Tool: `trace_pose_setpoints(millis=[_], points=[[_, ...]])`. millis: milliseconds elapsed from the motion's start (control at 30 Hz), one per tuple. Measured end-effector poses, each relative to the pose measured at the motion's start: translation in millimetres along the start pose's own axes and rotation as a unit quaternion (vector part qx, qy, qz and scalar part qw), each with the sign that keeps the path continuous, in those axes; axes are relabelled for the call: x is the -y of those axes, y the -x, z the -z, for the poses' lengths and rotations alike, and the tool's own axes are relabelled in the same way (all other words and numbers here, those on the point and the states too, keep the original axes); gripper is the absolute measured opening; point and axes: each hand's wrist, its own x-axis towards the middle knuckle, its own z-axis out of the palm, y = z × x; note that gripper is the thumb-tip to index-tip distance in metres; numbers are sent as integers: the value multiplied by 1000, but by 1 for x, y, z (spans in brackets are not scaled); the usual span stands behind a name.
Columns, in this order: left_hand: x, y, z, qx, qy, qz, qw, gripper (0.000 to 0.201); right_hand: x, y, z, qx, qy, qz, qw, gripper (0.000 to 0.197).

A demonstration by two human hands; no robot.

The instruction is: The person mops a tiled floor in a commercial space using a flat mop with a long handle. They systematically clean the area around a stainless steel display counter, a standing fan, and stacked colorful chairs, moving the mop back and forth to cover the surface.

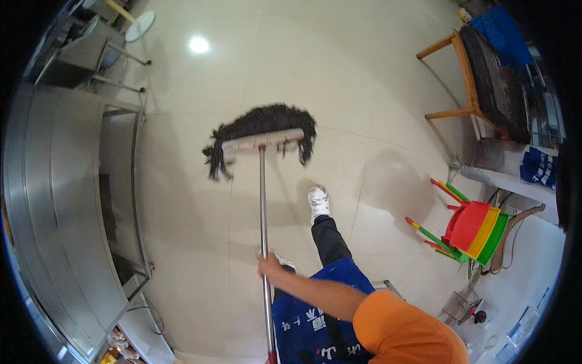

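A mop with a silver metal handle (263, 200) reaches away from me across the floor. Its shaggy black mop head (267, 119) lies on the tiles, its strands hanging past both ends of a pale crossbar (264, 140). My right hand (270, 268) is wrapped round the middle of the handle, the orange-sleeved arm coming in from the lower right. Near the lower edge of the picture the handle ends in a red grip (271, 358). My left hand does not show. A blue apron (303, 321) covers my front.
Along the left runs a stainless steel cabinet or counter (60, 200). Stacked red, yellow and green small chairs (476, 230) stand at the right, below a wooden chair (467, 91) with a dark seat. Pale floor tiles (327, 73) lie between. My white shoe (318, 201) is just beyond my hand.
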Motion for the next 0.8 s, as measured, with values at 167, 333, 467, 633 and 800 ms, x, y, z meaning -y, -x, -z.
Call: trace_pose_setpoints(millis=[167,333,467,633,800], points=[[-18,-49,-188,162,-6,192,968,29,247,-114,118,-74,-74,136,985,34],[-23,-138,-427,281,-174,113,937,37,461,-143,268,-140,61,222,963,27],[-4,-176,-521,320,-123,145,928,32,507,-113,294,-260,202,314,891,17],[41,-174,-494,288,-157,157,931,41,465,-106,331,-345,414,165,826,27],[41,-179,-336,242,-232,168,927,51,303,-98,323,-355,358,145,852,53]])
